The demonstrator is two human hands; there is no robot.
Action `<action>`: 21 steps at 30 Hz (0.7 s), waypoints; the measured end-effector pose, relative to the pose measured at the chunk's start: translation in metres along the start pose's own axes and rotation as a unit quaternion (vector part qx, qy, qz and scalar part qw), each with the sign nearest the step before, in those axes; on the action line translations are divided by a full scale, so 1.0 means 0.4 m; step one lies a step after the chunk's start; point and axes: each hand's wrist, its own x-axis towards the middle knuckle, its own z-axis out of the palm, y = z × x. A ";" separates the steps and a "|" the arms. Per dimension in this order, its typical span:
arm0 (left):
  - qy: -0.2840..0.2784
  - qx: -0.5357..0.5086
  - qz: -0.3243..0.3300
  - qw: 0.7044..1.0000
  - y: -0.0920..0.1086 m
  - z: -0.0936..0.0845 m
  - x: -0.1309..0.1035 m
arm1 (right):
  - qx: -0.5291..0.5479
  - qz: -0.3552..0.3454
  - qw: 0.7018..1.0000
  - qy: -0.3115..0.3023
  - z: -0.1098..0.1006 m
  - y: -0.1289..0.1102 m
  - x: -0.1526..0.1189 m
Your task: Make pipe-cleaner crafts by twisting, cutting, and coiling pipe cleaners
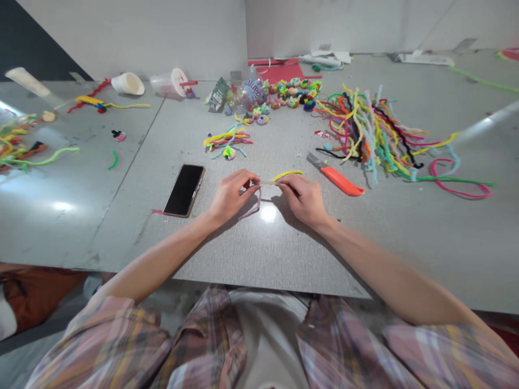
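On my feed, a dark phone lies near the table's front edge, an orange utility knife mid-table, a loose pile of pipe cleaners toward the right edge, two tipped cups toward the back.

Single head-worn camera — it looks forward and down over the grey table from close above the near edge, facing the far wall. No second view shares the scene.

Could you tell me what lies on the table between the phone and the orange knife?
In the head view, both hands lie between the phone and the orange knife: the left hand and right hand pinch a yellow pipe cleaner together.
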 end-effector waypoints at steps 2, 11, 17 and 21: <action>-0.003 0.004 0.003 1.000 -0.003 0.001 -0.001 | -0.001 -0.006 1.000 0.000 0.001 0.001 -0.001; -0.026 0.029 0.015 0.999 -0.005 0.003 -0.002 | -0.011 -0.017 1.000 -0.007 0.003 0.006 -0.005; -0.044 0.056 0.037 0.997 0.008 -0.003 -0.001 | -0.013 -0.022 1.000 -0.006 0.005 0.008 -0.005; -0.046 0.076 0.049 0.995 0.010 -0.005 -0.001 | -0.013 -0.021 1.000 -0.009 0.005 0.009 -0.004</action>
